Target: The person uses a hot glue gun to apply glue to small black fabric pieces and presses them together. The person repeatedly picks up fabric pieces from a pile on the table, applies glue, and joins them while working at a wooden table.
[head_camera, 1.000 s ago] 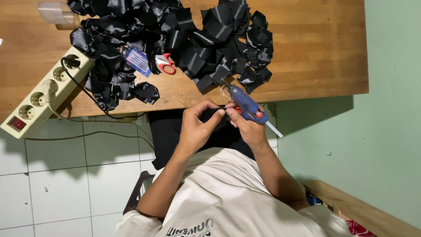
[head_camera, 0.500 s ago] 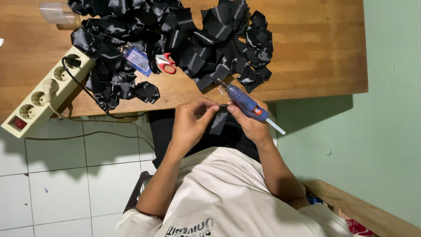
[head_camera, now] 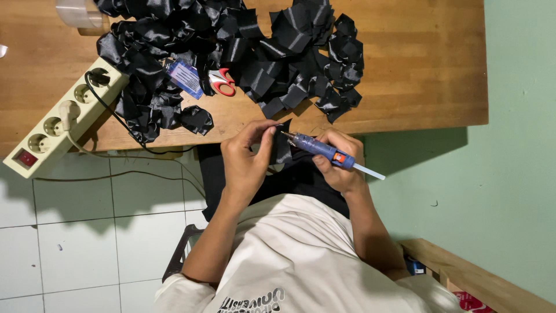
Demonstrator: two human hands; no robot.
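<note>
While my left hand (head_camera: pixel 246 159) pinches the satin piece (head_camera: pixel 282 148), my right hand (head_camera: pixel 341 165), clamped on the glue gun (head_camera: pixel 318 149), should touch its nozzle lightly to the fold.

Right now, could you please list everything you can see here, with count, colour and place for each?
black fabric piece: one, black, pinched in the left hand at the glue gun's nozzle
glue gun: one, blue, clear stick at its rear, in the right hand
fabric pile: many pieces, glossy black, on the table top
scissors: one pair, red and white handles, half buried in the pile
card: one, blue and white, on the pile
power strip: one, cream, red switch, at the table's left edge, black cable plugged in
table: one, wooden
floor tiles: white, lower left
wall: green, right
left hand: holds the fabric piece
right hand: grips the glue gun
</note>
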